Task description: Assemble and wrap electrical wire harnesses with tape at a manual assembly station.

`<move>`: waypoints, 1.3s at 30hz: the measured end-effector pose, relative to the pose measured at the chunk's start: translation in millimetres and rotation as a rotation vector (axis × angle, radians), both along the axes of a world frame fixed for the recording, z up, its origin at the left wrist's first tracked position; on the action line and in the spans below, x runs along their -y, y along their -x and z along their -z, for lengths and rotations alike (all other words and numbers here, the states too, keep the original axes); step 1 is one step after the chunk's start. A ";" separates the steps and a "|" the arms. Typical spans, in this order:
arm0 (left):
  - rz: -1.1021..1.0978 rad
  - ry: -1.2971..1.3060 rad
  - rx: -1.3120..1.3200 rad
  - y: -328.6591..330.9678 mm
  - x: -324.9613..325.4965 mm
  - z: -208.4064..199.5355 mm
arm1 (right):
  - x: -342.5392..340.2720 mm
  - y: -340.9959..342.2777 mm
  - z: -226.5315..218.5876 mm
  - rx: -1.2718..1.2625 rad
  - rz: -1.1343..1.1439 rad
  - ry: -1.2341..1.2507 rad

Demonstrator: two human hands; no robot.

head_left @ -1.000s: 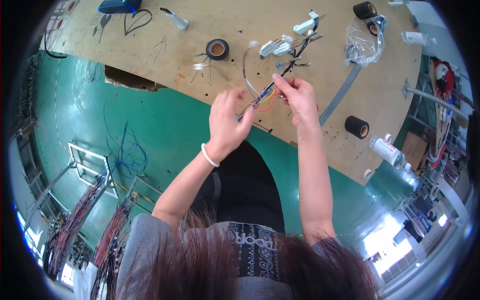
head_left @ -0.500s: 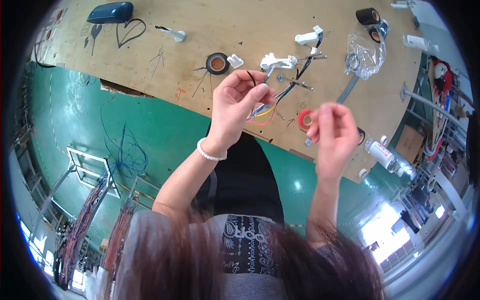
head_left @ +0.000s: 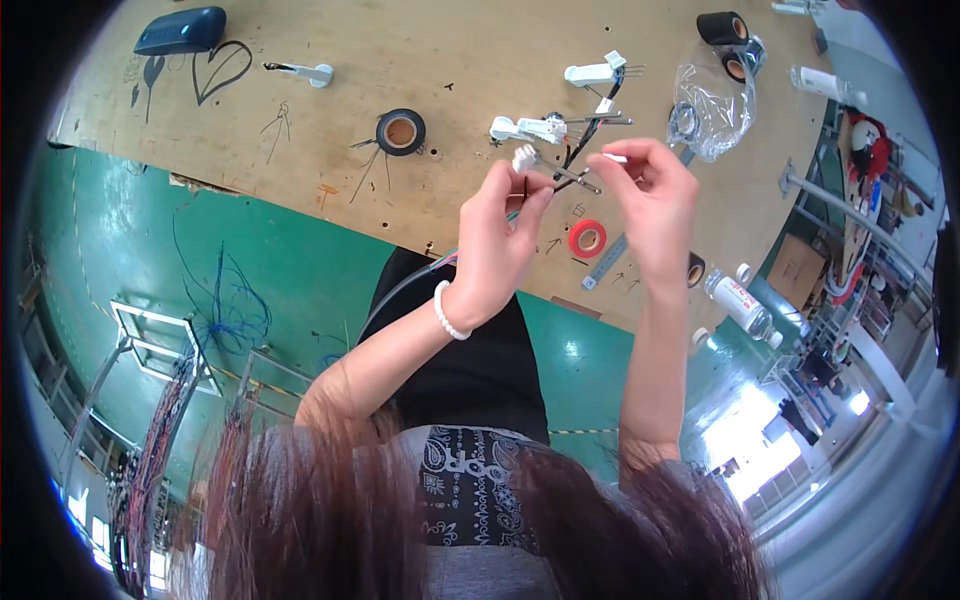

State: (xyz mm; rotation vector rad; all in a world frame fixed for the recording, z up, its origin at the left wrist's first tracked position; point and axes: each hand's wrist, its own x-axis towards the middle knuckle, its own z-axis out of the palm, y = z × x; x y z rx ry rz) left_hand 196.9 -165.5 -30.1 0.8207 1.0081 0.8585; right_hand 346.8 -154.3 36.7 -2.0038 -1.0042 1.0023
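Red tape (head_left: 588, 238) lies six o'clock of a metal peg (head_left: 577, 179), cable (head_left: 427, 270) pointing eight-to-two, left hand (head_left: 495, 238) pinching wire (head_left: 526, 187), right hand (head_left: 660, 212) a white piece (head_left: 614, 158).

Brightly lit, w/ blown-out glare lwr R, sheen on flr (head_left: 585, 375), fisheye-bent edges.

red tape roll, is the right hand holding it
No, the red tape roll lies on the table, apart from the right hand.

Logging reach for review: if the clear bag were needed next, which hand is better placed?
Right, probably. The right hand is nearer the bag, which lies beyond it on that side; the left hand is farther across, close to a white connector.
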 end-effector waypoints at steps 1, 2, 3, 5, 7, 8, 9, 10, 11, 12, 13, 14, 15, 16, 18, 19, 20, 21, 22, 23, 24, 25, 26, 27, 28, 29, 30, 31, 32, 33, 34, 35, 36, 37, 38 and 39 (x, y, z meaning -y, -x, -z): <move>0.013 -0.158 -0.147 1.4 2.4 -2.0 | -5.4 -0.1 5.8 0.087 -0.052 0.006; 0.026 -0.315 -0.295 2.7 2.6 -2.8 | -6.4 -0.9 4.5 0.089 -0.062 0.008; 0.003 -0.613 -0.532 5.2 -0.5 -1.9 | -3.9 -1.1 0.7 0.127 -0.081 -0.007; -0.065 -0.268 -0.313 3.0 -1.6 -14.7 | -0.6 2.7 -10.6 0.095 -0.091 -0.023; -0.158 0.066 -0.057 -8.1 -9.8 -25.8 | -15.9 0.0 -16.6 0.146 -0.230 -0.087; -0.164 0.073 -0.058 -9.9 -12.9 -23.9 | -22.2 -1.9 -16.8 0.200 -0.358 -0.152; -0.145 0.116 -0.028 -11.5 -15.4 -21.7 | -28.2 -1.8 -13.4 0.199 -0.365 -0.146; -0.127 0.154 0.001 -13.1 -18.7 -19.3 | -37.3 -0.1 -7.7 0.188 -0.456 -0.179; -0.175 0.212 0.053 -19.1 -17.4 -15.2 | -44.5 0.1 -2.9 0.177 -0.546 -0.212; -0.184 0.214 0.051 -24.0 -17.0 -14.6 | -49.1 -1.7 1.1 0.173 -0.555 -0.211; -0.189 0.206 0.053 -26.8 -16.1 -15.0 | -51.0 -2.1 6.2 0.124 -0.562 -0.191; -0.194 0.198 0.054 -28.4 -15.6 -15.4 | -51.8 -1.8 9.6 0.076 -0.569 -0.171; -0.214 0.221 0.076 -28.9 -16.8 -15.3 | -53.0 0.0 10.2 0.077 -0.563 -0.147; -0.222 0.224 0.074 -31.9 -16.4 -14.1 | -53.6 2.1 10.7 0.072 -0.571 -0.144; -0.354 0.286 0.105 -36.7 -14.7 -11.9 | -52.2 7.4 9.9 0.035 -0.473 -0.073; -0.358 0.286 0.104 -36.4 -14.4 -12.6 | -54.2 5.7 5.5 0.034 -0.478 -0.072; -0.368 0.319 0.082 -35.3 -13.4 -14.6 | -57.7 2.8 -1.4 0.106 -0.540 -0.042; -0.376 0.351 0.060 -34.4 -13.4 -16.0 | -60.0 1.4 -4.7 0.179 -0.601 -0.011; -0.380 0.353 0.059 -35.4 -13.7 -17.4 | -60.1 1.3 -3.8 0.177 -0.604 -0.009; -0.401 0.344 0.062 -36.9 -14.5 -18.8 | -60.3 1.6 -2.1 0.332 -0.648 -0.074; -0.422 0.334 0.064 -37.5 -14.9 -19.1 | -59.7 2.4 -0.5 0.487 -0.688 -0.140; -0.424 0.333 0.065 -36.9 -15.8 -14.0 | -58.6 7.0 2.1 0.488 -0.690 -0.142; -0.381 0.325 0.024 -35.1 -16.4 -5.9 | -56.3 14.6 6.0 0.619 -0.689 -0.122; -0.338 0.316 -0.017 -32.1 -16.1 -1.0 | -55.4 19.2 7.5 0.750 -0.686 -0.103; -0.334 0.315 -0.015 -28.3 -16.5 -5.1 | -55.5 18.8 7.2 0.752 -0.682 -0.102; -0.311 0.261 -0.092 -22.5 -16.0 -12.5 | -56.3 18.3 6.5 0.642 -0.640 -0.137; -0.287 0.207 -0.167 -15.1 -12.9 -19.1 | -56.8 17.9 4.7 0.533 -0.598 -0.172; -0.237 0.078 -0.200 -1.4 -5.0 -24.8 | -52.2 19.4 -6.2 0.529 -0.601 -0.185; -0.238 0.072 -0.192 2.9 2.1 -32.8 | -38.5 19.1 -25.8 0.240 -0.411 -0.144; -0.077 -0.054 -0.212 0.8 9.2 -34.2 | -24.8 12.8 -32.9 -0.050 -0.200 -0.081; 0.070 -0.196 -0.219 -0.3 12.5 -40.0 | -14.0 10.9 -40.8 -0.034 -0.192 -0.080; 0.143 -0.178 -0.218 -0.3 15.3 -40.2 | -1.7 11.8 -42.1 -0.117 -0.267 -0.011; 0.144 -0.180 -0.216 -3.0 14.7 -40.5 | 8.5 11.2 -39.1 -0.199 -0.340 0.059; 0.219 -0.310 -0.323 -9.3 9.2 -39.1 | 10.6 9.1 -29.5 -0.073 -0.347 -0.065; 0.294 -0.440 -0.430 -13.4 5.0 -39.0 | 14.2 7.3 -26.5 -0.069 -0.349 -0.067; 0.351 -0.526 -0.547 -12.7 1.7 -41.3 | 16.6 6.9 -24.5 -0.097 -0.122 -0.069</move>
